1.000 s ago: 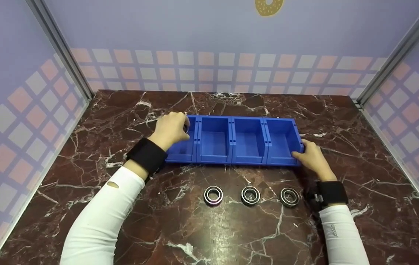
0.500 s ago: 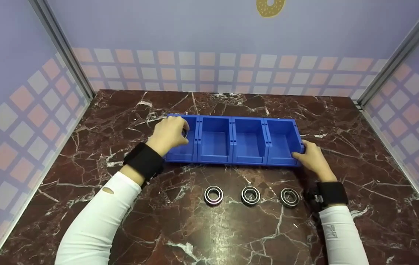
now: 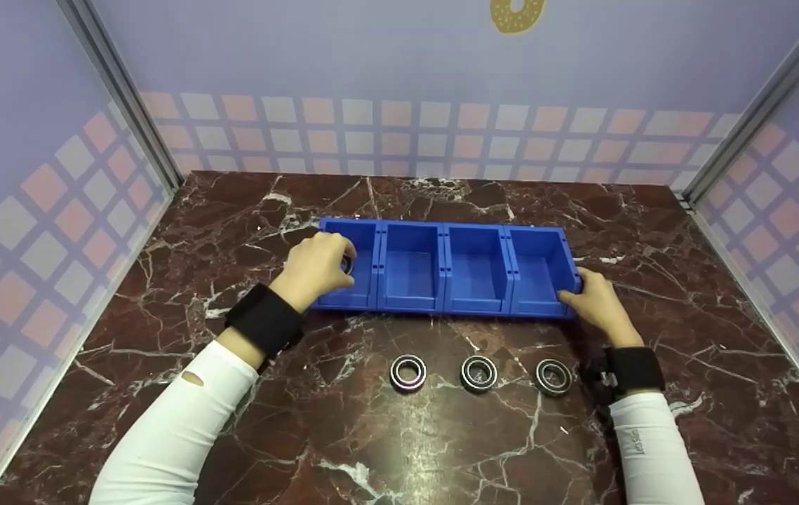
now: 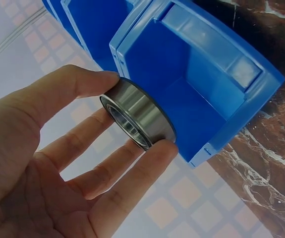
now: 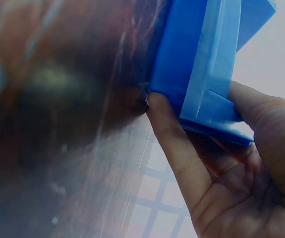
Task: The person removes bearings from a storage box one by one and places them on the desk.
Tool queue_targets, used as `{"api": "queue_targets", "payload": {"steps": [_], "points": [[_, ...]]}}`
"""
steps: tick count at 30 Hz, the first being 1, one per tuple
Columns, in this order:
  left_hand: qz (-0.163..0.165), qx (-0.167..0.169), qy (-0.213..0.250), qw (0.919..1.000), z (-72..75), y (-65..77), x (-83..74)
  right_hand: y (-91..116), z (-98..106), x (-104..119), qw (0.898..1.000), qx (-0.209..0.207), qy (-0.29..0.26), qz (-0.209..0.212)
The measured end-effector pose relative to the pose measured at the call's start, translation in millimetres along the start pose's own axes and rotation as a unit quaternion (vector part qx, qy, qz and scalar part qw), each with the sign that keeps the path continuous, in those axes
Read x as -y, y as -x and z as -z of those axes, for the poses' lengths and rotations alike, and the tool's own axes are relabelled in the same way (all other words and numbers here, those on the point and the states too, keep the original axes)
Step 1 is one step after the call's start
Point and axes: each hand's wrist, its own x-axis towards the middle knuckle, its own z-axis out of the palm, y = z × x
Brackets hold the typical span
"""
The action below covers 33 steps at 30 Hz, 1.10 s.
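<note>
My left hand [image 3: 316,268] pinches a steel ball bearing [image 4: 141,115] between thumb and fingers, over the leftmost compartment of a blue four-bay bin [image 3: 410,303]. In the left wrist view the bearing is tilted, its ring face toward the palm, close to the bin's opening. My right hand [image 3: 597,300] grips the right end wall of the bin, thumb on the inner side; in the right wrist view the fingers lie along the outside of the blue wall [image 5: 216,64]. The compartments to the right of the leftmost hold nothing visible.
Three more bearings lie in a row on the marbled table in front of the bin: a left one [image 3: 408,374], a middle one [image 3: 479,373] and a right one [image 3: 553,377]. Lilac walls with a checked band [image 3: 434,133] enclose the table at back and sides.
My left hand, with the bearing, has moved slightly toward me and to the left over the leftmost compartment. The right hand has stayed on the bin's right end.
</note>
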Motion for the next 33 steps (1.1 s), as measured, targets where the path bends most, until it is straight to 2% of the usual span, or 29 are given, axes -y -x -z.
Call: {"api": "queue_targets", "payload": {"steps": [8,21,33], "points": [[-0.011,-0.003,0.004,0.9999,-1.7,9.7,-0.4,-0.7,0.3,-1.6,1.0,-0.001,0.001,-0.001],[-0.048,-0.012,0.006,0.9987,-4.9,25.5,-2.0,-0.9,0.8,-1.0,1.0,-0.001,-0.001,0.0],[-0.058,0.014,0.018,0.998,-8.1,40.1,-4.9,-0.1,1.1,-0.6,1.0,0.0,-0.003,0.004]]}}
